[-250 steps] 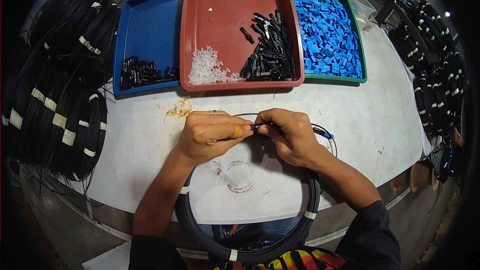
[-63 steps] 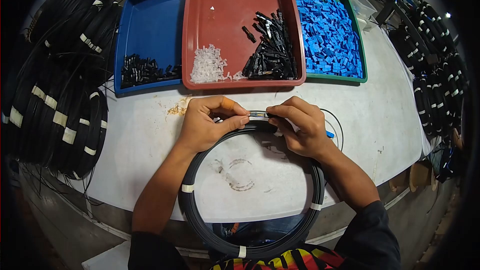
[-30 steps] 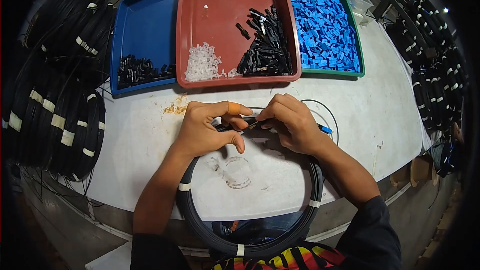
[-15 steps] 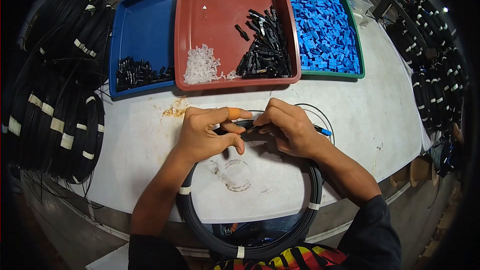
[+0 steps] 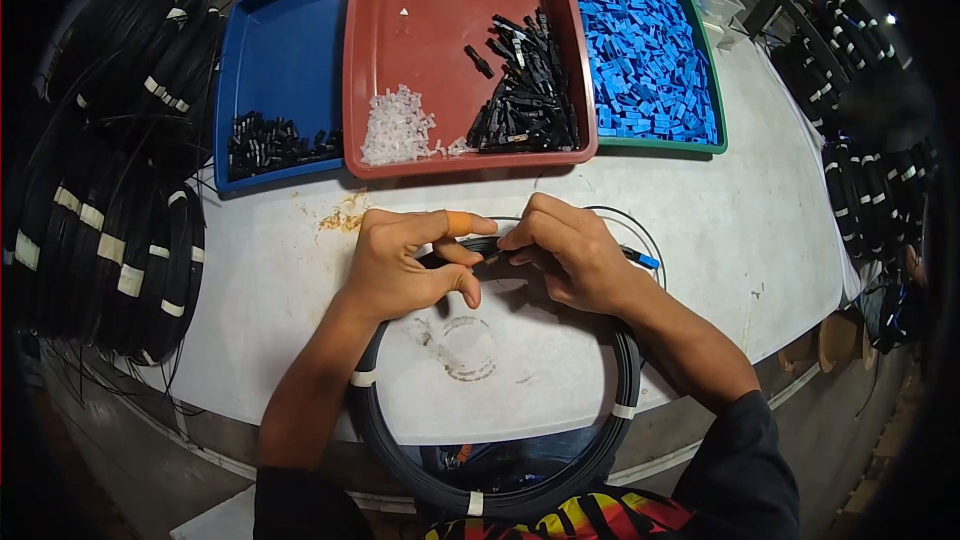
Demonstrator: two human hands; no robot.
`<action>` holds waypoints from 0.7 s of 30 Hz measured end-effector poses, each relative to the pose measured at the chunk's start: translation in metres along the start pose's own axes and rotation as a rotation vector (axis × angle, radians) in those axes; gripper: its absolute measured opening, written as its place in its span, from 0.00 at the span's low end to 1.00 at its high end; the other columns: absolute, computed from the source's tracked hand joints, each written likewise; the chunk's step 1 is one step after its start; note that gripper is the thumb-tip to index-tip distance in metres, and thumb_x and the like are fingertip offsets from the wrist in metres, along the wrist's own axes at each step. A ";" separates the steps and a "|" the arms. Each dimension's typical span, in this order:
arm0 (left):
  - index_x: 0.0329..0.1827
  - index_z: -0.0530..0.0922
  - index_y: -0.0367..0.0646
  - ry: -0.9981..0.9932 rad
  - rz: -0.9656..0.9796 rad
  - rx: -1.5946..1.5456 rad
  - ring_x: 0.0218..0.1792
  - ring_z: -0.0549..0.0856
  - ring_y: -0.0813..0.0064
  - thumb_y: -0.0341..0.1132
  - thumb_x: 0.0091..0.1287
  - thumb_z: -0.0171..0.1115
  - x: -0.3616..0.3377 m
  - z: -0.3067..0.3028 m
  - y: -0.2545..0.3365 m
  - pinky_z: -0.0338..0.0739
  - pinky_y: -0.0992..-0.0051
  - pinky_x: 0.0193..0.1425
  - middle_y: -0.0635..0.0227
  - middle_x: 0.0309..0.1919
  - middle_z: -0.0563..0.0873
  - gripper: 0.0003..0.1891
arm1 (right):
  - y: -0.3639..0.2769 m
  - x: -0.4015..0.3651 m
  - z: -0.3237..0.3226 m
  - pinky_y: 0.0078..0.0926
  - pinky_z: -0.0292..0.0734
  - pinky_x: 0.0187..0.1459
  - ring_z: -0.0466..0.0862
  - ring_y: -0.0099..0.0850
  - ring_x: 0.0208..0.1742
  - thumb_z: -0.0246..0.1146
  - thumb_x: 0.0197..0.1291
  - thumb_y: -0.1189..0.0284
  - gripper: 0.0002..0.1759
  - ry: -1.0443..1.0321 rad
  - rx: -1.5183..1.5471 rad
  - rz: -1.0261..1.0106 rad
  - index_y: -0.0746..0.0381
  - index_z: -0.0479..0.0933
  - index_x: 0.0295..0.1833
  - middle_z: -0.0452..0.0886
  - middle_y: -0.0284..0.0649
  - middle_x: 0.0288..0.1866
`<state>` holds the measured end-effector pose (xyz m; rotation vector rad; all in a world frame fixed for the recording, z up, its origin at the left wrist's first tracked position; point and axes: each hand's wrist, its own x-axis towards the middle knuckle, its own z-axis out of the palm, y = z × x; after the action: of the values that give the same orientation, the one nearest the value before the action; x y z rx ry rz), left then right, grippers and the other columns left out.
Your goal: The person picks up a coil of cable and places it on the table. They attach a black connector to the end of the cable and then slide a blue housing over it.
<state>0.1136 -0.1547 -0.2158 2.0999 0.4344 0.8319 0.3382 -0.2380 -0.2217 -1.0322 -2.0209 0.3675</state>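
A coil of black cable (image 5: 627, 370), bound with pale tape bands, hangs over the table's front edge towards my body. Above its far side my hands meet at a small dark connector (image 5: 491, 258), mostly covered by fingers. My right hand (image 5: 575, 252) pinches it from the right. My left hand (image 5: 405, 265), with orange tape round the index finger, has its index and middle fingers closed about the connector's left end; the thumb stands apart below. A blue-tipped connector (image 5: 643, 258) on a cable end sticks out beyond my right hand.
A red tray (image 5: 420, 168) with black connector parts and translucent pieces stands ahead, between a blue tray (image 5: 285, 180) of black parts and a green tray (image 5: 665, 147) of blue pieces. Black cable coils (image 5: 120, 250) are stacked left, with more coils (image 5: 870, 180) on the right.
The view has shifted very slightly, so everything sits a little further left. Both hands keep nearly the same pose at the small connector.
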 end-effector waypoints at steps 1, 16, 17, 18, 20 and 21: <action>0.48 0.89 0.33 0.015 -0.019 -0.022 0.35 0.94 0.75 0.16 0.48 0.77 0.000 0.001 0.001 0.86 0.82 0.35 0.62 0.33 0.94 0.21 | 0.001 0.000 0.000 0.40 0.77 0.37 0.81 0.46 0.37 0.70 0.49 0.87 0.15 0.004 -0.002 0.003 0.65 0.78 0.43 0.75 0.43 0.37; 0.63 0.76 0.32 0.269 -0.129 -0.310 0.36 0.86 0.76 0.80 0.66 0.52 -0.006 -0.004 -0.024 0.74 0.80 0.42 0.61 0.35 0.89 0.51 | 0.003 -0.004 0.000 0.44 0.81 0.43 0.87 0.49 0.45 0.63 0.57 0.81 0.22 -0.063 0.159 0.021 0.61 0.75 0.59 0.84 0.47 0.43; 0.62 0.76 0.32 0.278 -0.108 -0.322 0.35 0.86 0.76 0.76 0.70 0.50 -0.005 -0.005 -0.025 0.74 0.80 0.41 0.61 0.35 0.88 0.47 | 0.005 -0.005 0.001 0.43 0.82 0.42 0.87 0.48 0.43 0.63 0.49 0.82 0.26 -0.063 0.134 -0.007 0.61 0.75 0.58 0.84 0.44 0.41; 0.61 0.75 0.31 0.286 -0.092 -0.334 0.35 0.85 0.77 0.73 0.75 0.47 -0.005 -0.005 -0.026 0.75 0.80 0.41 0.60 0.35 0.88 0.44 | 0.005 -0.006 0.003 0.43 0.82 0.42 0.87 0.48 0.43 0.63 0.49 0.82 0.26 -0.050 0.141 0.009 0.61 0.75 0.58 0.84 0.44 0.41; 0.58 0.75 0.31 0.306 -0.091 -0.295 0.34 0.85 0.75 0.66 0.79 0.48 -0.005 -0.007 -0.030 0.79 0.77 0.42 0.59 0.35 0.87 0.37 | 0.007 -0.007 0.007 0.42 0.83 0.42 0.87 0.47 0.41 0.63 0.50 0.79 0.23 -0.076 0.072 -0.030 0.60 0.75 0.55 0.84 0.43 0.40; 0.57 0.75 0.31 0.300 -0.101 -0.298 0.34 0.85 0.75 0.64 0.79 0.49 -0.003 -0.008 -0.029 0.80 0.77 0.43 0.59 0.35 0.87 0.36 | 0.008 -0.006 0.008 0.42 0.83 0.40 0.87 0.47 0.40 0.63 0.53 0.77 0.21 -0.077 0.078 -0.041 0.60 0.75 0.55 0.84 0.43 0.40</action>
<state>0.1054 -0.1345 -0.2370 1.6721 0.5342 1.0854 0.3381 -0.2373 -0.2347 -0.9404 -2.0761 0.4670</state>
